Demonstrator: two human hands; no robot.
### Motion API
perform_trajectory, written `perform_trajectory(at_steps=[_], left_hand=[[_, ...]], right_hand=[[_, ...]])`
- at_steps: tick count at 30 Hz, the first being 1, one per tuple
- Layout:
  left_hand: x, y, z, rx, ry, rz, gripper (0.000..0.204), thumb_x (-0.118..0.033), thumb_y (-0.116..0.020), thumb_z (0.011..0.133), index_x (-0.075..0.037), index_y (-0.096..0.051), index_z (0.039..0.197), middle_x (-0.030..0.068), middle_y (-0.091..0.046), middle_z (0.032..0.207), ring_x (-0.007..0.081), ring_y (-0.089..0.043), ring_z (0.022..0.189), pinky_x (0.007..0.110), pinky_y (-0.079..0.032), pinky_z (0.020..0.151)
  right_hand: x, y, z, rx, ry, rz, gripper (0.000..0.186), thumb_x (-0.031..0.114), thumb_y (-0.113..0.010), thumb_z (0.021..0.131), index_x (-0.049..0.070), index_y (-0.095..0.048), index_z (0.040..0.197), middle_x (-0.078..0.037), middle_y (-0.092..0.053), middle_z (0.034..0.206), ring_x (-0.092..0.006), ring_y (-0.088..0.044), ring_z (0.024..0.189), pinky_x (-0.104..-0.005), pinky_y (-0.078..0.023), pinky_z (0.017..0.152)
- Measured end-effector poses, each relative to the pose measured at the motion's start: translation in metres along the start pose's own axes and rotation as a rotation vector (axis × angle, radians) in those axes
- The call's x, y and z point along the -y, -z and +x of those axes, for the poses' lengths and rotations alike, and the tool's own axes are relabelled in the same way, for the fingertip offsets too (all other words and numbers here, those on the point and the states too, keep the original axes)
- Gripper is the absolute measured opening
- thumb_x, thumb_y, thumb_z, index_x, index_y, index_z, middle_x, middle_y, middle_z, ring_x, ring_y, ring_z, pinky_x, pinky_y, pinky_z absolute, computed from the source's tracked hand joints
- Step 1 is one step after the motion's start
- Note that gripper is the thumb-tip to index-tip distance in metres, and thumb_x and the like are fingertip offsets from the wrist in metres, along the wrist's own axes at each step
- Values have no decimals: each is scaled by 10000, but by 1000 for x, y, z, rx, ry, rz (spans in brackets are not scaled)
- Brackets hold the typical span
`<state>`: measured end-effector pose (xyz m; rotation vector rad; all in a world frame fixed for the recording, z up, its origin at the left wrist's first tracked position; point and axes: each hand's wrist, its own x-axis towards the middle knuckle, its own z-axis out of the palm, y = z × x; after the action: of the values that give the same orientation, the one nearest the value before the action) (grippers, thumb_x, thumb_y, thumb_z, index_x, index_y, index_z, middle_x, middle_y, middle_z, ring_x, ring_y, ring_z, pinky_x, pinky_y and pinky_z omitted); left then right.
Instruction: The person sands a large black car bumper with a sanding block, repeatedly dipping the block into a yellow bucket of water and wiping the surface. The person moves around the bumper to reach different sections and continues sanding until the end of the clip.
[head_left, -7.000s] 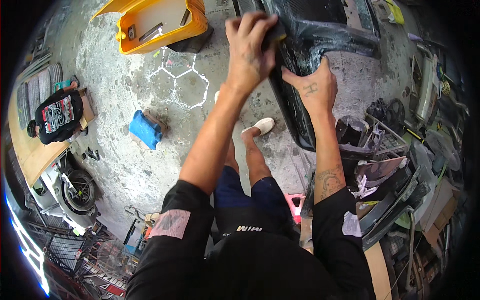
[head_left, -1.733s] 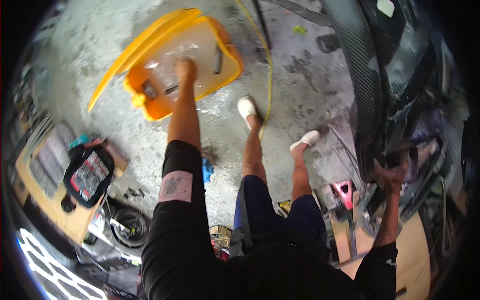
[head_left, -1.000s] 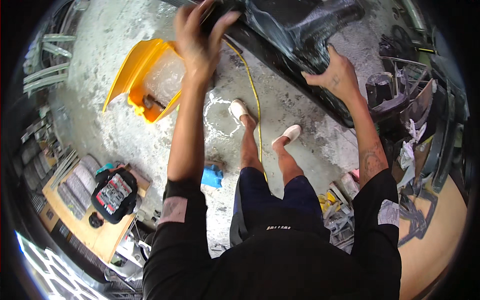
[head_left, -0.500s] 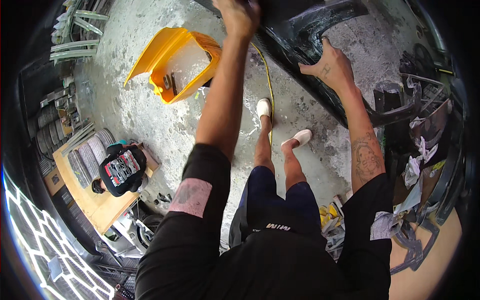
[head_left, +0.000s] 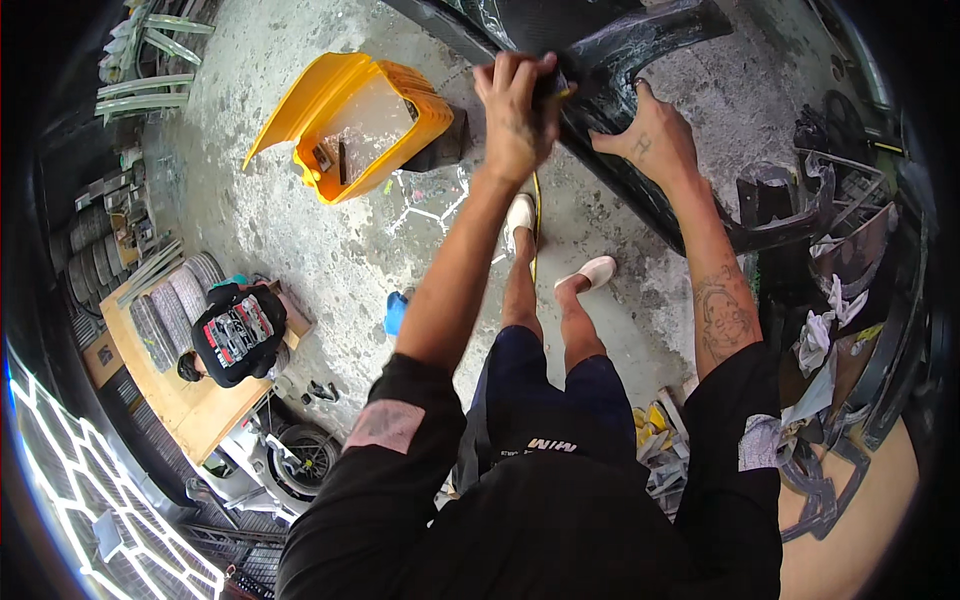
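A large black car body panel (head_left: 628,195), with a woven-looking surface and dusty whitish patches, spans the upper right. My left hand (head_left: 515,120) is closed at its left edge around a small dark block with a bit of yellow showing (head_left: 553,92); the fingers cover most of it, so its exact kind is hidden. Against the same panel, beside its opening, rests my right hand (head_left: 655,143). Its thumb points left over the panel and a finger reaches up along the inner edge, gripping it; the other fingers are mostly hidden.
A yellow plastic container (head_left: 400,150) with small tools inside stands left of the panel on a dark support. A yellow cord (head_left: 537,240) runs by my feet. At far left a person (head_left: 238,330) bends by a wooden table (head_left: 200,410) with tires. Scrap parts (head_left: 825,330) crowd the right.
My left hand has come down and right along the panel's edge, bringing the dark block into view. My right hand keeps nearly the same place on the panel.
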<state>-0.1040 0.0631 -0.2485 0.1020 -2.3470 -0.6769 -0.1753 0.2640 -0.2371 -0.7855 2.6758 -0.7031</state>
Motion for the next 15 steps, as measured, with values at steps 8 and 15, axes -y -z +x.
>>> perform_trajectory(at_steps=[8,15], left_hand=[[4,-3,-1,-72,64,19,270,-147,-726,861,-59,-658,1107,131,-594,1067,372,-526,1065,564,-367,955],[72,11,66,-228,-86,-26,307,-87,-795,771,-137,-683,1052,86,-631,1060,355,-566,964,551,-348,974]], right_hand=[[2,-1,2,-12,9,4,906,471,-893,663,-116,-566,1271,-337,-704,1054,-473,-693,1022,-477,-555,900],[17,4,13,67,-10,13,946,488,-885,654,-103,-559,1317,-315,-709,1058,-457,-697,1021,-476,-567,889]])
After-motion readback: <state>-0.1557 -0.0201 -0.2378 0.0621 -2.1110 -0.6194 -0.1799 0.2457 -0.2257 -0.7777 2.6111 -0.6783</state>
